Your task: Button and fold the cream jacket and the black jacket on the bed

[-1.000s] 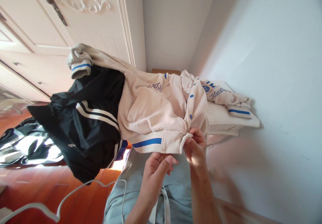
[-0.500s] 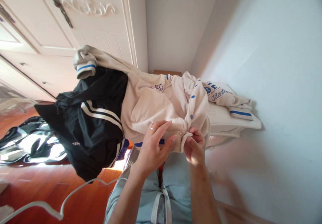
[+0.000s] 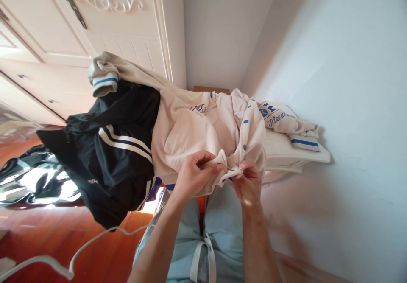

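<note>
A cream jacket (image 3: pixel 193 134) with blue snap buttons and blue-striped cuffs lies spread in front of me. My left hand (image 3: pixel 199 172) pinches the jacket's front edge near its hem, between thumb and fingers. A little to the right, my right hand (image 3: pixel 248 183) grips the other front edge at the bottom corner, below the strip of blue buttons. The hem is folded up and bunched between both hands. One sleeve reaches out to the left, and the other, with blue lettering, lies to the right.
Beside the jacket on the left hangs a black garment (image 3: pixel 127 155) with white stripes. The board (image 3: pixel 280 149) under the jacket is white. A white cord (image 3: pixel 92 245) runs over the wooden floor. A cream cabinet (image 3: pixel 127 41) stands behind, a pale wall (image 3: pixel 349 83) at the right.
My left hand has gone from lying with stretched fingers on the jacket to pinching its front edge and lifting it. The right hand keeps its hold, and the hem is now folded up.
</note>
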